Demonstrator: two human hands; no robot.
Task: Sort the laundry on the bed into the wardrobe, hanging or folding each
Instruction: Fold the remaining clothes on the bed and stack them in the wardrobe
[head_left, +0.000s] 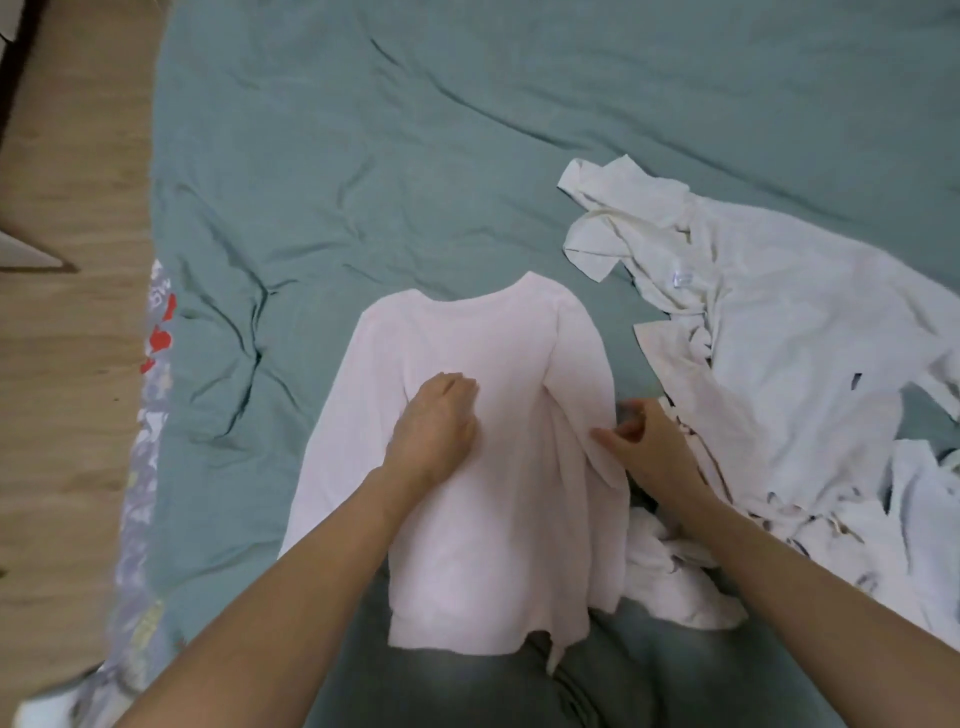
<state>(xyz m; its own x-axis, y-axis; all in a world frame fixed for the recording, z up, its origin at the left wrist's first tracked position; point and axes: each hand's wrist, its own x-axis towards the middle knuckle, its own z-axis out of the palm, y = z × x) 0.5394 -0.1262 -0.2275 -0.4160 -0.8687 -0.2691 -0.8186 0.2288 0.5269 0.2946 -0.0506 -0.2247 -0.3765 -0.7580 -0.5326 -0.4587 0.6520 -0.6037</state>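
I see a pale pink sweater (483, 467) lying flat at the middle of the bed (363, 156), neck toward 12 o'clock, hem toward 6. My left hand (434, 426) rests on its chest, fingers bent a little and pressing the knit, gripping nothing. My right hand (647, 441), at the sweater's 3 o'clock edge, pinches the folded-in sleeve (582, 415) between thumb and fingers. A heap of white laundry (779, 374) sprawls at 3 o'clock, just beside the sweater. A patterned quilt (145, 467) edges the bed at 9 o'clock, with wood floor (62, 260) beyond it.
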